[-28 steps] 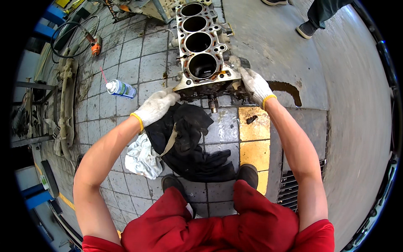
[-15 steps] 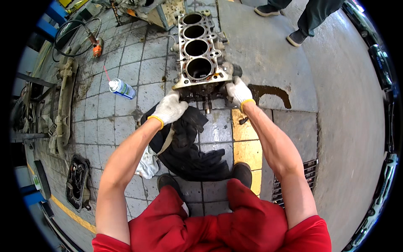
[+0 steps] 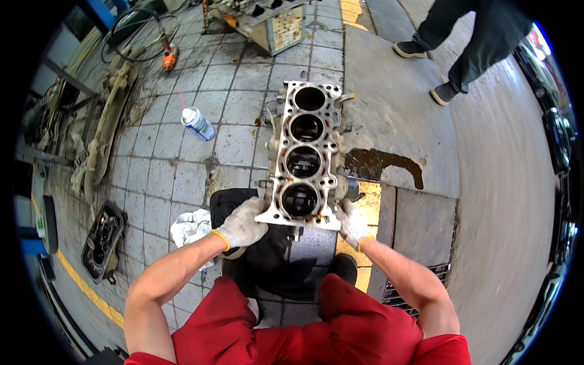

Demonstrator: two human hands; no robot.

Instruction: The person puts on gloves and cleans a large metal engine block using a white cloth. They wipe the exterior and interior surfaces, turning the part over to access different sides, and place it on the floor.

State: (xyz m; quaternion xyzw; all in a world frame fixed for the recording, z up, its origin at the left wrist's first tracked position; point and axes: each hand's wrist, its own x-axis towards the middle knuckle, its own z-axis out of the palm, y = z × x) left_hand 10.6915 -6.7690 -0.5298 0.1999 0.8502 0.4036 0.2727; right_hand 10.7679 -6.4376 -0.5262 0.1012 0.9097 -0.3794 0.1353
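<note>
Between my arms is a metal engine block (image 3: 312,136), its row of several round cylinder bores facing up. My left hand (image 3: 243,223), in a white knit glove with a yellow cuff, is closed on the block's near left corner. At the near right corner my right hand (image 3: 353,224), gloved the same way, grips the block too; its fingertips are partly hidden under the edge. A splined metal shaft end (image 3: 296,233) sticks out at the near face. Black cloth (image 3: 267,261) lies on the floor beneath the near end, close to my feet.
A spray can (image 3: 198,125) with a red straw stands left of the block. White rag (image 3: 190,227), oil pan (image 3: 102,242) and orange-ended tool (image 3: 168,59) lie leftward. A dark oil puddle (image 3: 380,165) spreads at right. Another person's legs (image 3: 474,48) stand far right; a drain grate (image 3: 401,298) is near.
The engine block has come nearer to me in both hands, now over the black cloth. The oil puddle beside it shows more fully. My elbows have bent further.
</note>
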